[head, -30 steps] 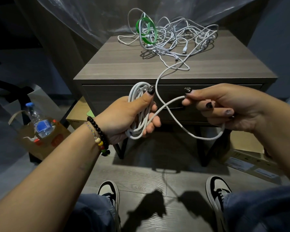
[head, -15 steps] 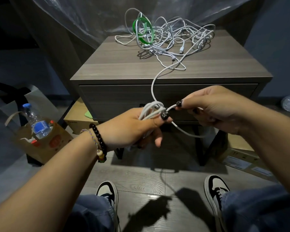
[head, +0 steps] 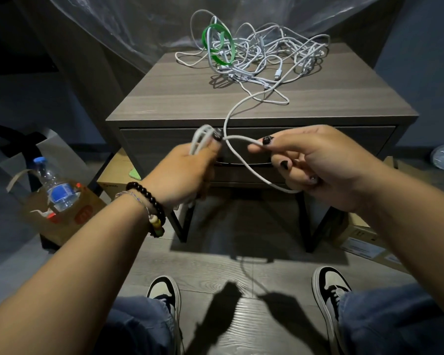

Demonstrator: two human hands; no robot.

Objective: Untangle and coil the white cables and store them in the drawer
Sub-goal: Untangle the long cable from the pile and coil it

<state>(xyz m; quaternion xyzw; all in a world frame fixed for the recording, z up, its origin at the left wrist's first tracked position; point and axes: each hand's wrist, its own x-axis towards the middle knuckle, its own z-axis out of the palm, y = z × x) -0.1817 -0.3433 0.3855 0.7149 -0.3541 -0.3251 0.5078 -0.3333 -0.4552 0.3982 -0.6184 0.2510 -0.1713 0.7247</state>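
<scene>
I see the white cable point(head: 244, 160) strung between both hands in front of the nightstand's closed drawer point(head: 164, 147). My left hand point(head: 185, 172) grips a bundle of finished coils point(head: 199, 140), fingers curled round them and the thumb pressed on top. My right hand point(head: 315, 162) pinches the free run of the same cable between thumb and forefinger, the slack drooping in a loop below its other fingers. From the left thumb the cable climbs over the front edge of the nightstand point(head: 164, 98) and joins the tangled pile of white cables point(head: 264, 57) at the back of the top. A green strap point(head: 217, 46) sits looped in the left part of that pile, and one plug end point(head: 278, 73) lies loose near its front.

Both hands hang directly before the drawer front and cover its middle. To the left on the floor stands a paper bag point(head: 62, 213) with a water bottle point(head: 55, 185) in it; cardboard boxes point(head: 362, 242) lie under and right of the nightstand. Clear plastic sheeting point(head: 128, 24) hangs behind. My two shoes point(head: 164, 290) rest on the wood floor below.
</scene>
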